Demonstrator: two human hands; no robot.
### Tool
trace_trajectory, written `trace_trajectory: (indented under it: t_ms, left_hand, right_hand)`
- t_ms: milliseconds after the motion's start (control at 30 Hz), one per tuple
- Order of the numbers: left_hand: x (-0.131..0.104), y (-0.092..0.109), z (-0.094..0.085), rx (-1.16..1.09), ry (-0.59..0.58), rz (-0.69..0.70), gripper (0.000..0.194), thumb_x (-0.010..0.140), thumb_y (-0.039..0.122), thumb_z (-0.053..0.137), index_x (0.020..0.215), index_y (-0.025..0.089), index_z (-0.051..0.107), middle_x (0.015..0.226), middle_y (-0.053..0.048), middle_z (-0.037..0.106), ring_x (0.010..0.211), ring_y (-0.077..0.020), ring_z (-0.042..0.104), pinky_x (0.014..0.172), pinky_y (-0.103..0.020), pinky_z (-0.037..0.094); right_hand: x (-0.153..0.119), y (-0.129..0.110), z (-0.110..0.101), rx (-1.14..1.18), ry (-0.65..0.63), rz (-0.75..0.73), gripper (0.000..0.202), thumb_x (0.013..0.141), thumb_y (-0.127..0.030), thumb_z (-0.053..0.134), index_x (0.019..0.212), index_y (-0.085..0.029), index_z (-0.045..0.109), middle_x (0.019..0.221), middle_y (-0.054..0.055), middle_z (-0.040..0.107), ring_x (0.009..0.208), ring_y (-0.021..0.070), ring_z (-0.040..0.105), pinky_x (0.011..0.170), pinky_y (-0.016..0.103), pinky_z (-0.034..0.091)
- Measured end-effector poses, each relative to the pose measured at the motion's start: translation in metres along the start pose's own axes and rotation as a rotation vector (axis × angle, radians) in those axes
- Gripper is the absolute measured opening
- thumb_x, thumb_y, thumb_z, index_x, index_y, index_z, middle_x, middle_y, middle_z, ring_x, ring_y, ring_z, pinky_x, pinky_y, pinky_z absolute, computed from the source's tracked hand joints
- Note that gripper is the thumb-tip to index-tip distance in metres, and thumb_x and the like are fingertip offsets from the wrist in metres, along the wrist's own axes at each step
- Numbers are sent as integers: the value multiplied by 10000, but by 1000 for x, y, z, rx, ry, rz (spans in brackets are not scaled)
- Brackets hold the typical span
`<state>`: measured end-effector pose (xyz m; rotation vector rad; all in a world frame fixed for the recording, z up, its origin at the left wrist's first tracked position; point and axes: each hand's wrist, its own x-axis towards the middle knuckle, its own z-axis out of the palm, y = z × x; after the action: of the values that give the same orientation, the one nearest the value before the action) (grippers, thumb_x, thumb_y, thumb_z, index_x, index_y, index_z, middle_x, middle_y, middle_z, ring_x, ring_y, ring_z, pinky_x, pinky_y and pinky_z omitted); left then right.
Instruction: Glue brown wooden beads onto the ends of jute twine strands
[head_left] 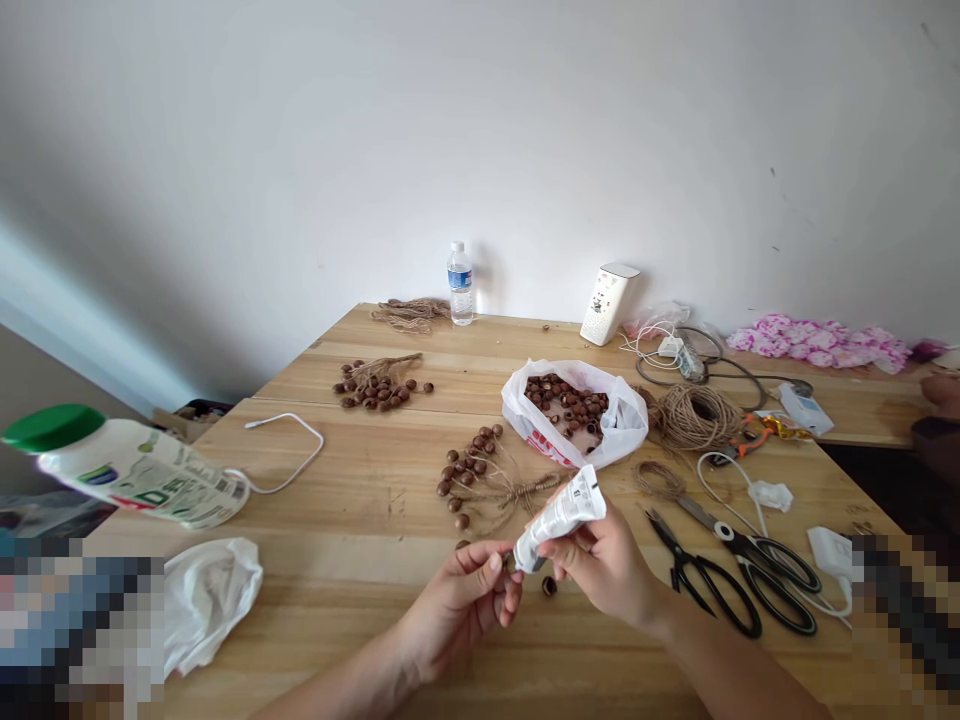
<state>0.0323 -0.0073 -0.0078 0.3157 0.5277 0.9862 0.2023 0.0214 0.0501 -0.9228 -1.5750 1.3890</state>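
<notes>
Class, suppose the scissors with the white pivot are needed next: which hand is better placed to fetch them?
Probably the right hand: the scissors lie on its side, and the left hand would have to cross over. The right would first need to put down the white tube, though.

A person's left hand [466, 592] and right hand [611, 572] are bare, with slender fingers [480, 580] and, behind them, uncovered wrists [409, 642] and forearms [720, 640].

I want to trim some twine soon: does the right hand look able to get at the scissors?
Probably, once it puts down the white tube. Both scissors lie beside the right hand, with nothing seen covering their handles.
</notes>
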Motion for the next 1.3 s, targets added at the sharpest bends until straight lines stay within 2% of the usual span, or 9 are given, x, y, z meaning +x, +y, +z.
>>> trace_trajectory:
  t_ms: [167,367,733,1300]
  left_hand:
    - [-1,1,2,24,2,-4,214,633,241,760,807,129,708,594,-41,634,485,-100,546,456,-197,391]
    - [1,0,1,8,19,3,199,623,230,767,794,147,710,631,-50,653,490,-98,553,452,-194,393]
    - [-1,1,4,68,19,-7,209,622,264,767,746,115,690,572,-26,609,474,-87,525,441,-185,382]
    - [-1,1,4,75,10,-13,196,638,260,755,745,111,687,562,-26,602,467,-88,520,436,-185,374]
  right_hand:
    - [0,1,1,5,-4,6,267,763,-322,651,858,-181,446,732,15,560,515,98,523,434,217,455]
    - [0,0,0,-4,11,27,278,754,-344,657,847,-183,450,704,7,561,483,95,505,419,220,443]
    - [2,-5,5,37,-1,7,272,749,-367,650,794,-179,459,724,11,525,498,99,509,427,228,440]
    - [1,-2,6,12,0,4,281,753,-406,641,818,-171,500,720,16,537,493,97,500,423,224,446]
